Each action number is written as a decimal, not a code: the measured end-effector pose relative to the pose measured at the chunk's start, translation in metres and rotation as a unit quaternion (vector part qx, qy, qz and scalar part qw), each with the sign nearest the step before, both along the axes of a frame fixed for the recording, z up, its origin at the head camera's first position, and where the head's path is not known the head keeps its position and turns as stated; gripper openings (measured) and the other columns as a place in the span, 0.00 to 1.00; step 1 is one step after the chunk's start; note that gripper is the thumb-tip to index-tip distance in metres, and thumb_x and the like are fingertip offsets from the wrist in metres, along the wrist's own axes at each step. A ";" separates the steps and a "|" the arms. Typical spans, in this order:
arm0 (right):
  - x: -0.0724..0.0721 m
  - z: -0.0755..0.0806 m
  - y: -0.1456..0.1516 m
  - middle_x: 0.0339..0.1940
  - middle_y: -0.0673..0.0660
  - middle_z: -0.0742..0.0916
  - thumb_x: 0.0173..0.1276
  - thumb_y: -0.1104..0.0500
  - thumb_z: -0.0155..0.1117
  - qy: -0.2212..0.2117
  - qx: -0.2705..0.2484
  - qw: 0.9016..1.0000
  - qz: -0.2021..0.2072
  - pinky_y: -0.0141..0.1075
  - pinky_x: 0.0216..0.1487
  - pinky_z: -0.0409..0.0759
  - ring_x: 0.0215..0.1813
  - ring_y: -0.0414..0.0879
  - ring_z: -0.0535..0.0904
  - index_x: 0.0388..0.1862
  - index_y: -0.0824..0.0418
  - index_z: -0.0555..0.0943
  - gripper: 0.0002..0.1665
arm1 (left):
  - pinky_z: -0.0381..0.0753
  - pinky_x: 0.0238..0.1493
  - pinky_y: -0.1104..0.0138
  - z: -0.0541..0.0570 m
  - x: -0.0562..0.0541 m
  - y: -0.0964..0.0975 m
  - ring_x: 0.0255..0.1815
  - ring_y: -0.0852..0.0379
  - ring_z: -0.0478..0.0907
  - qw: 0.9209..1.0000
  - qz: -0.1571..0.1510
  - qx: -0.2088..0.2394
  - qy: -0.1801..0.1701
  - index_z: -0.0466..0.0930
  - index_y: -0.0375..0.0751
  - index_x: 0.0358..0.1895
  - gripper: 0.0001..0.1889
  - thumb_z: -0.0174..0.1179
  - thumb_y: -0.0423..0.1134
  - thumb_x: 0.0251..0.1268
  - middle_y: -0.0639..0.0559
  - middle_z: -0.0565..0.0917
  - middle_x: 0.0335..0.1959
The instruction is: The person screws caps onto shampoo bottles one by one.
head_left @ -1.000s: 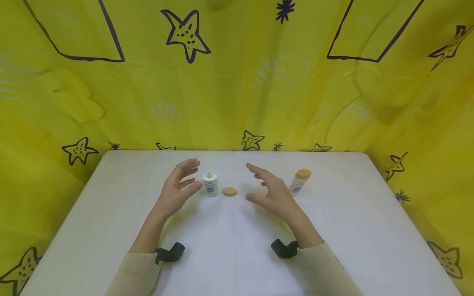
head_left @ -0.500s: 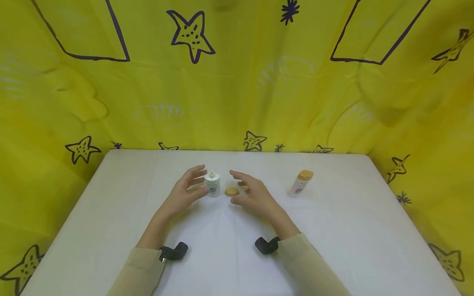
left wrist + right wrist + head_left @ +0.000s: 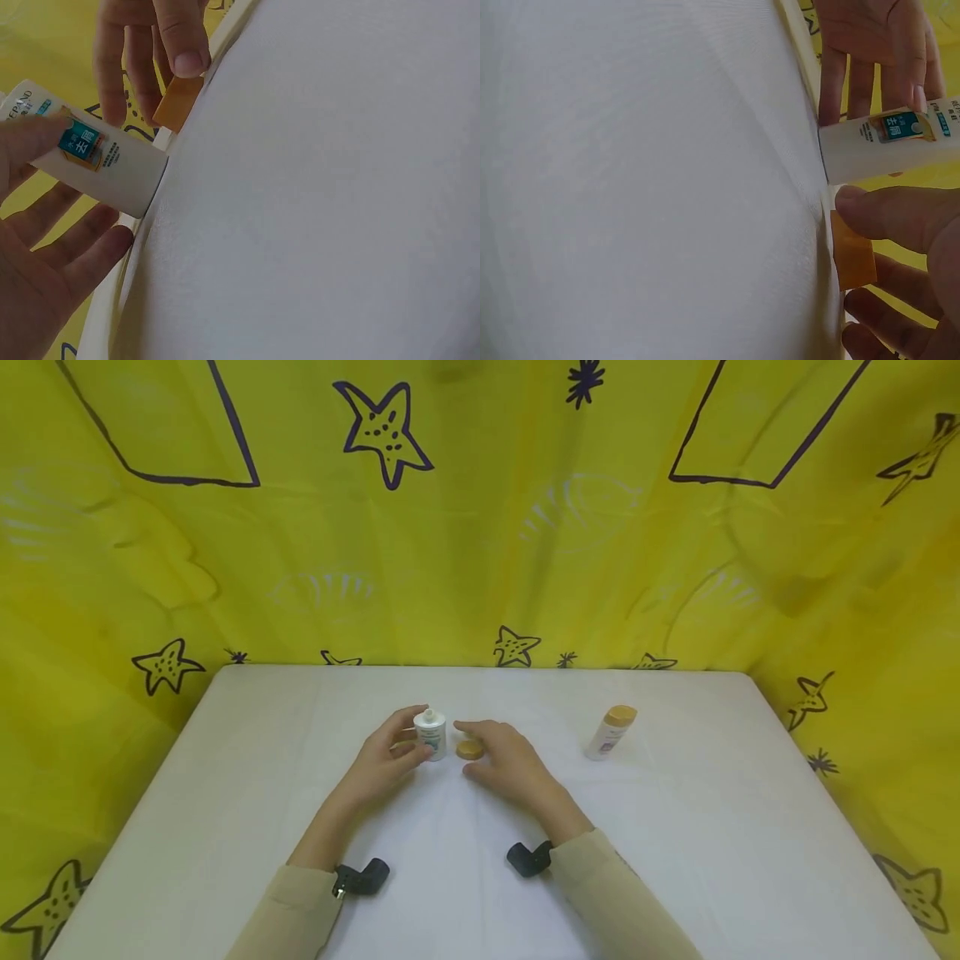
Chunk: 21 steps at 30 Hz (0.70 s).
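A white shampoo bottle [image 3: 431, 739] with a teal label stands upright on the table, its small nozzle uncovered. My left hand [image 3: 384, 756] is around it, the thumb [image 3: 37, 139] lying against the label and the fingers reaching behind. Just right of the bottle, a golden-orange cap [image 3: 469, 749] lies on the table. My right hand [image 3: 513, 764] curves loosely about this cap, thumb on the near side and fingers on the far side. In the head view a little space shows between cap and thumb; the wrist views do not settle whether they touch.
A second white bottle [image 3: 611, 733] with a golden cap stands to the right, appearing tilted. White cloth covers the table [image 3: 720, 827]. A yellow curtain [image 3: 450, 543] with drawn stars hangs along the back and sides.
My right hand has moved left from near the second bottle to the loose cap. My left hand has moved slightly right and closed in around the shampoo bottle. Bottles and cap stay put.
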State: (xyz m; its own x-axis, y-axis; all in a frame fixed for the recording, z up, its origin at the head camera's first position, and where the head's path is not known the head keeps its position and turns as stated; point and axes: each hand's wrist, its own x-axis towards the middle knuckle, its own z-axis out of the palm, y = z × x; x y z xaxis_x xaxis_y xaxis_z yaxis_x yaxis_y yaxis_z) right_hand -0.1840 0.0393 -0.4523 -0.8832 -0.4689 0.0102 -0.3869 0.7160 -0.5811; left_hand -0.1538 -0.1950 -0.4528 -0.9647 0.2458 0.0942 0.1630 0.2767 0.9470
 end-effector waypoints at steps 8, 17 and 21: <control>0.002 0.001 -0.003 0.57 0.45 0.86 0.65 0.56 0.71 0.066 0.070 0.995 0.037 0.40 0.56 0.78 0.53 0.44 0.78 0.60 0.46 0.83 0.23 | 0.78 0.62 0.55 -0.004 -0.001 0.009 0.64 0.40 0.75 0.999 0.017 -0.030 0.024 0.67 0.48 0.70 0.27 0.60 0.29 0.70 0.43 0.75 0.66; 0.012 0.008 0.004 0.46 0.45 0.88 0.61 0.62 0.74 0.085 0.054 0.995 0.025 0.41 0.52 0.81 0.49 0.44 0.82 0.48 0.46 0.87 0.17 | 0.82 0.58 0.58 -0.003 0.001 0.014 0.58 0.42 0.79 0.998 0.025 -0.030 0.048 0.67 0.44 0.67 0.26 0.61 0.27 0.68 0.41 0.78 0.61; 0.018 0.011 0.011 0.47 0.43 0.88 0.63 0.60 0.72 0.070 0.035 0.997 0.015 0.41 0.55 0.80 0.51 0.42 0.82 0.48 0.46 0.87 0.15 | 0.82 0.58 0.58 0.000 0.003 0.018 0.58 0.43 0.79 0.999 0.016 -0.023 0.041 0.65 0.42 0.65 0.25 0.61 0.28 0.68 0.39 0.79 0.61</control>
